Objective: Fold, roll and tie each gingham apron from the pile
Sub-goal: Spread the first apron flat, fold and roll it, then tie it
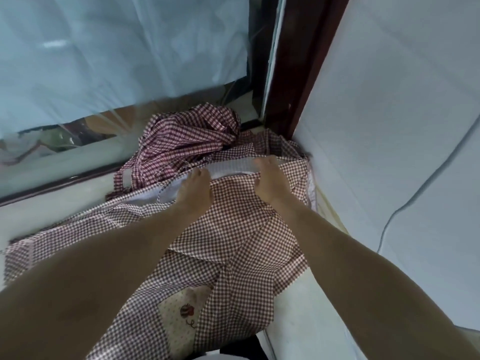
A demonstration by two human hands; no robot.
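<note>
2 bare hands reach forward over 1 gingham apron point(233, 229) spread flat on the pale surface point(298, 307). The left hand point(193, 188) pinches the apron's pale top band point(231, 165), fingers curled over its edge; the right hand point(270, 178) grips the same band further right, knuckles bent. 1 cream pocket patch point(181, 310) with a small embroidered motif shows near the lower hem. Behind the hands, 1 crumpled pile of darker gingham aprons point(187, 136) lies touching the spread one; their number cannot be told. A dark red post point(293, 74) stands at the corner
</note>
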